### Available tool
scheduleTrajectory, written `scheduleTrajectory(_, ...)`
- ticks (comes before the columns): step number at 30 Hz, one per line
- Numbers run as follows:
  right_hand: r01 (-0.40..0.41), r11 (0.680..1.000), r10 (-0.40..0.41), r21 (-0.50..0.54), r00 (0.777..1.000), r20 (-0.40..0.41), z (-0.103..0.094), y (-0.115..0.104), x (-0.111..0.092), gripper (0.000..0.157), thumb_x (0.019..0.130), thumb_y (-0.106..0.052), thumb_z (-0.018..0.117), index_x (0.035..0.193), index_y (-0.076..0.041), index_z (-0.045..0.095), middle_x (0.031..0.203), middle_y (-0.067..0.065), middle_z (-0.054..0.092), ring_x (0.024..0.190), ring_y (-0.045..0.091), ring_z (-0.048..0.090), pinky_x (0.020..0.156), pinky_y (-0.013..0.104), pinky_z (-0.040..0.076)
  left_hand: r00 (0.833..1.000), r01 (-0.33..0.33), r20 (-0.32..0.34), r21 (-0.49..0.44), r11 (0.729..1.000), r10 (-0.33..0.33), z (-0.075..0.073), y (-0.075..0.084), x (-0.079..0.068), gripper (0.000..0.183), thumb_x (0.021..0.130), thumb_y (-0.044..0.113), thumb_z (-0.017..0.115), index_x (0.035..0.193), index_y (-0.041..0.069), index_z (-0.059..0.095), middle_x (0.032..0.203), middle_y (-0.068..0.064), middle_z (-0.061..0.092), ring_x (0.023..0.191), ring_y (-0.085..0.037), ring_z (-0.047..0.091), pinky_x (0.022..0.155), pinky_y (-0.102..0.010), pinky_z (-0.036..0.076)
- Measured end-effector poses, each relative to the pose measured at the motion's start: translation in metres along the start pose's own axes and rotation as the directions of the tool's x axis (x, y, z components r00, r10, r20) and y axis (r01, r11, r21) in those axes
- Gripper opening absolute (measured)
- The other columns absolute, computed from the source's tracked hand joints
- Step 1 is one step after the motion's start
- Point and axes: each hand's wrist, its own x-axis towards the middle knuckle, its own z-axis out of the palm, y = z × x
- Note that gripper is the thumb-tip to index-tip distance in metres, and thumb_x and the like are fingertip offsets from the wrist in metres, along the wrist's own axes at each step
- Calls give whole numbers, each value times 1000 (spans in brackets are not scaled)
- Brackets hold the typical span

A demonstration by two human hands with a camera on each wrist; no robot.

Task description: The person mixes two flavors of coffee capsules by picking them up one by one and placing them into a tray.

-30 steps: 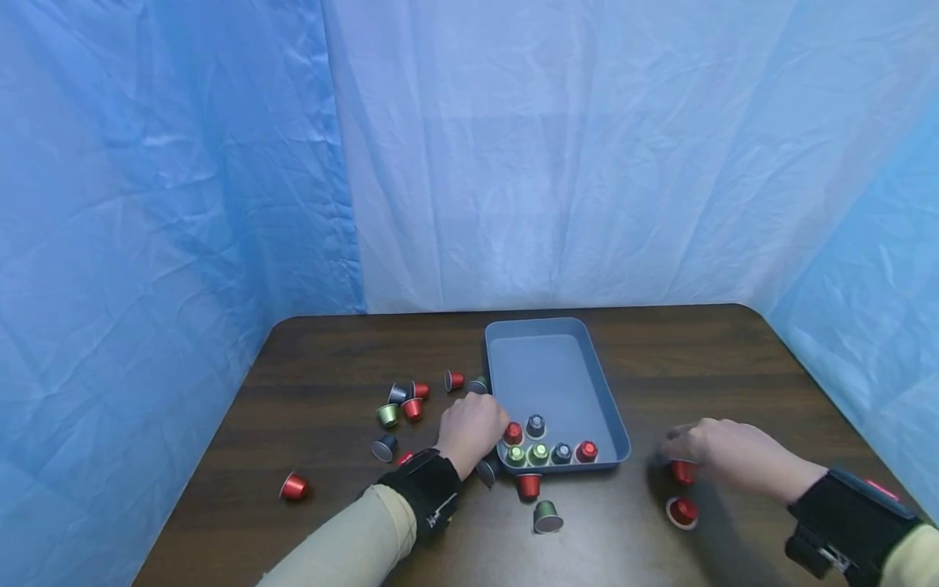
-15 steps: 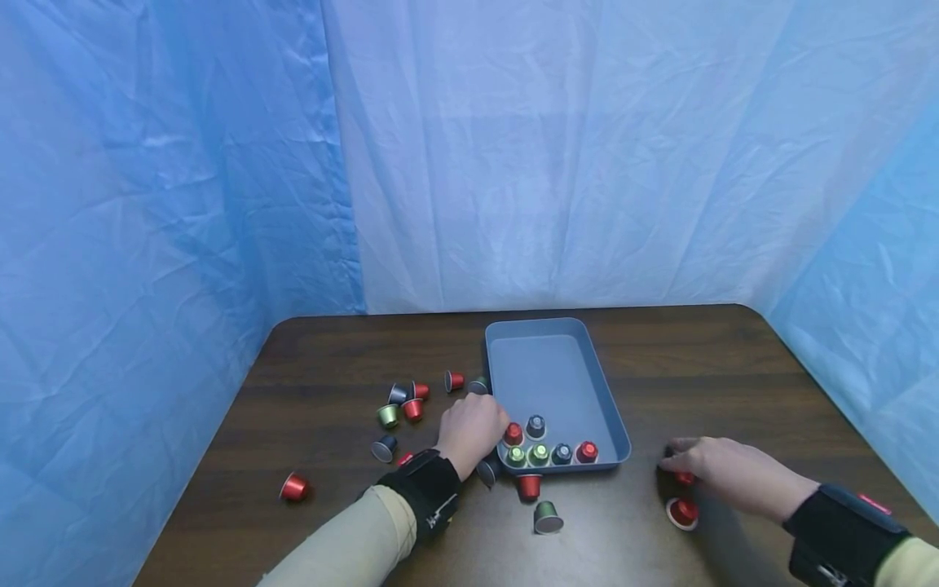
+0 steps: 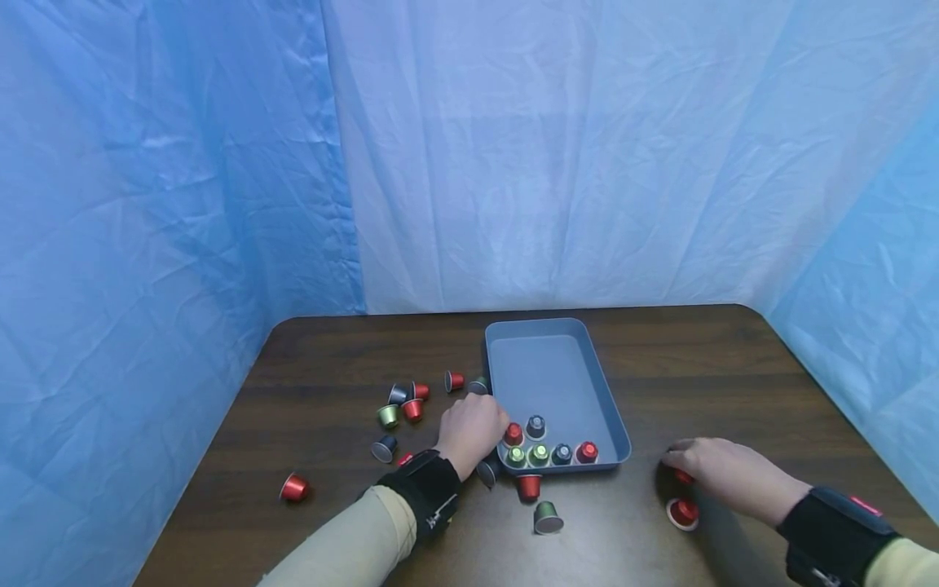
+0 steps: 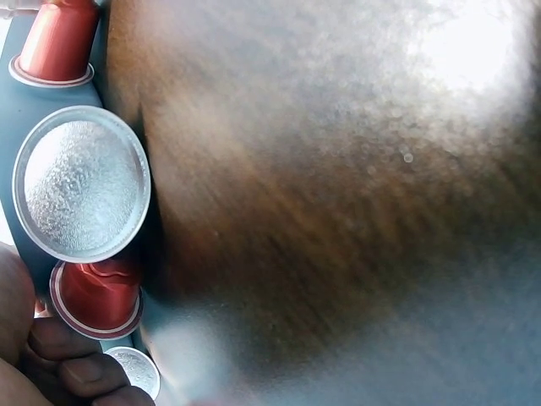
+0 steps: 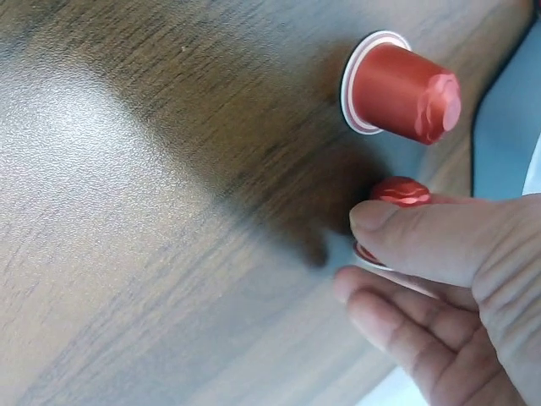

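My right hand (image 3: 729,473) pinches a red coffee capsule (image 5: 401,191) between thumb and fingers at the table's right side. Just nearer to me stands another red capsule (image 3: 684,512). My left hand (image 3: 473,425) lies at the left edge of a grey-blue tray (image 3: 609,399) with its fingers curled. In the left wrist view, its fingertips (image 4: 84,368) are close to a red capsule (image 4: 100,298) and a capsule with a silver lid (image 4: 82,184); whether they hold anything is hidden. Red, green and dark capsules stand in the tray's near end, including a green one (image 3: 539,454).
Several capsules lie left of the tray, among them a green one (image 3: 388,415) and a lone red one (image 3: 295,487). A red capsule (image 3: 529,487) and a green capsule (image 3: 547,518) are before the tray. Blue sheets (image 3: 550,163) surround the dark wooden table (image 3: 330,350).
My right hand has shifted slightly toward me over the red capsule, its fingers now covering more of it. My left hand and the tray have stayed in place.
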Motion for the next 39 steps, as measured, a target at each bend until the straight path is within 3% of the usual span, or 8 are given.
scheduleTrajectory(4, 31, 994, -36, -104, 998, -48, 2, -1, 0, 31, 75, 1, 86, 102, -12, 79, 94, 0, 75, 78, 15, 62, 67, 33, 56, 1000, 7, 4, -5, 1000, -7, 0, 1, 0, 30, 99, 25, 63, 70, 15, 66, 62, 0, 55, 56, -17, 53, 54, -31, 41)
scheduleTrajectory(9, 68, 970, -100, -232, 987, -128, 5, 0, -1, 27, 75, -4, 87, 99, -13, 79, 81, -7, 68, 71, 11, 39, 57, 26, 36, 1000, 14, 16, -7, 1000, -14, -1, 2, -1, 31, 99, 25, 63, 70, 16, 65, 62, 0, 55, 57, -17, 54, 55, -31, 41)
scheduleTrajectory(13, 71, 959, -128, -273, 972, -196, 6, 0, -2, 30, 71, -14, 92, 98, -14, 79, 85, -5, 70, 79, 14, 49, 64, 30, 47, 1000, 11, 14, -2, 1000, -11, -1, 2, -1, 31, 99, 25, 62, 69, 17, 64, 62, 1, 55, 58, -17, 54, 55, -31, 41)
scheduleTrajectory(16, 59, 957, -136, -285, 956, -259, 6, -2, -2, 35, 69, -20, 95, 99, -14, 78, 96, 3, 75, 96, 25, 61, 81, 43, 56, 1000, 11, 11, -1, 1000, -11, -1, 2, 0, 32, 99, 26, 62, 68, 17, 64, 62, 0, 55, 58, -17, 54, 55, -31, 41)
scheduleTrajectory(21, 12, 960, -107, -281, 938, -328, 5, -5, -2, 44, 65, -26, 97, 102, -13, 77, 111, 11, 70, 114, 38, 60, 94, 57, 52, 1000, 15, 7, -3, 1000, -15, -1, 3, -1, 30, 99, 26, 62, 70, 16, 65, 62, 0, 55, 58, -17, 54, 55, -31, 42)
scheduleTrajectory(26, -4, 952, -103, -306, 938, -331, 2, -6, 0, 43, 61, -33, 99, 92, -15, 76, 100, 4, 57, 102, 29, 56, 84, 48, 53, 1000, 15, 7, -4, 1000, -15, -1, 2, -1, 29, 99, 26, 63, 72, 15, 66, 62, 0, 55, 58, -17, 54, 55, -31, 42)
scheduleTrajectory(30, -2, 945, -118, -328, 931, -345, -1, -7, -1, 40, 62, -35, 99, 89, -15, 76, 90, -2, 53, 90, 22, 53, 72, 38, 44, 1000, 17, 9, -9, 1000, -16, -1, 2, -1, 29, 99, 25, 62, 71, 16, 66, 62, 0, 55, 57, -17, 54, 55, -31, 42)
scheduleTrajectory(39, -11, 961, -94, -276, 926, -365, -7, -8, 0, 41, 62, -36, 98, 89, -17, 73, 80, -8, 60, 80, 15, 54, 67, 33, 39, 1000, 17, 10, -15, 1000, -17, -2, 1, -1, 30, 98, 25, 63, 70, 16, 66, 62, 0, 55, 57, -17, 54, 55, -31, 42)
